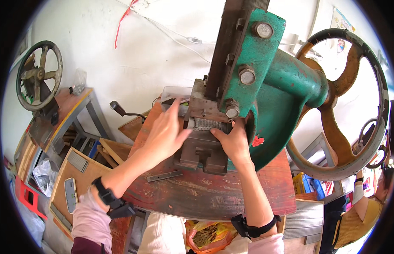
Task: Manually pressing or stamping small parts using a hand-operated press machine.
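A green hand press point(264, 72) stands before me, its steel ram point(205, 103) low over the die block point(203, 148). Between them lies a ridged grey metal strip point(202, 123). My right hand point(234, 142) is at the strip's right end, thumb against its near edge; its other fingers are partly hidden beside the press. Just left of the strip, my left hand point(163, 131) has its fingers stretched apart and holds nothing, the index finger pointing upward. Behind that hand sits a clear plastic box point(176, 94) with small dark pieces.
The press stands on a worn wooden table point(184, 194) with a flat metal bar point(164, 176) on it. A large handwheel point(349, 161) extends right. A wooden tray point(85, 175) holds a phone point(71, 194); another tray point(300, 220) holds grey strips. At far right works another person point(362, 216).
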`<state>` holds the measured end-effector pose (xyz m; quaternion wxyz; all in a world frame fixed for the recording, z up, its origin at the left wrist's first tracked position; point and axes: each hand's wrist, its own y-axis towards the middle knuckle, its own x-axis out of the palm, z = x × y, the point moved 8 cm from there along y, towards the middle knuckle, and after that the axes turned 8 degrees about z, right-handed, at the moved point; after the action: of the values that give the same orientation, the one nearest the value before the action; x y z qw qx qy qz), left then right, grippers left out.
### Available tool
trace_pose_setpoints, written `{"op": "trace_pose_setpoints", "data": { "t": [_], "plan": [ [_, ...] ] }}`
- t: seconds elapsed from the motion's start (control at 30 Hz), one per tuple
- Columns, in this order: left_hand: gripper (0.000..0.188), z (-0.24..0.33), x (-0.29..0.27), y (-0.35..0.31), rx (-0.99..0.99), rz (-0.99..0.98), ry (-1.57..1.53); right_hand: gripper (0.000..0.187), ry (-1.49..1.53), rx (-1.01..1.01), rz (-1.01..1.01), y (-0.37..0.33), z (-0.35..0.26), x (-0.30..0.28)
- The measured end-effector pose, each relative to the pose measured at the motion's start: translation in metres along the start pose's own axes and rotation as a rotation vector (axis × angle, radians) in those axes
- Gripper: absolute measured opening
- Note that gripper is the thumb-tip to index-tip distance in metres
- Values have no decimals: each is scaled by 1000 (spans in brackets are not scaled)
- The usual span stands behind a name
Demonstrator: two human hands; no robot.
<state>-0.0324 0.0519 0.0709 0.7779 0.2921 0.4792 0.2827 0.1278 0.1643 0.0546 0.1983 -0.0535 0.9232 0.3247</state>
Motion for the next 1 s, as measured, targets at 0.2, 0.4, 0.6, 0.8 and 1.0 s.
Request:
{"op": "trace_pose_setpoints", "data": {
  "t": [0.2, 0.4, 0.6, 0.8, 1.0],
  "plan": [
    [34, -13, -9, -114, -68, -302, 78, 80, -26, -26, 10, -1, 7, 2],
    [21, -5, -22, -124, 85, -225, 14, 79, 47, 48, -8, -2, 5, 3],
    [24, 29, -49, -48, 153, 79, -72, 78, 62, -14, 9, 0, 9, 3],
    [26, 9, 11, 5, -95, -43, -262, 72, 111, -176, -65, -22, -23, -16],
    [55, -4, 31, 2, -162, -176, 202, 59, 44, -128, -346, -80, -54, -108]
  ]
}}
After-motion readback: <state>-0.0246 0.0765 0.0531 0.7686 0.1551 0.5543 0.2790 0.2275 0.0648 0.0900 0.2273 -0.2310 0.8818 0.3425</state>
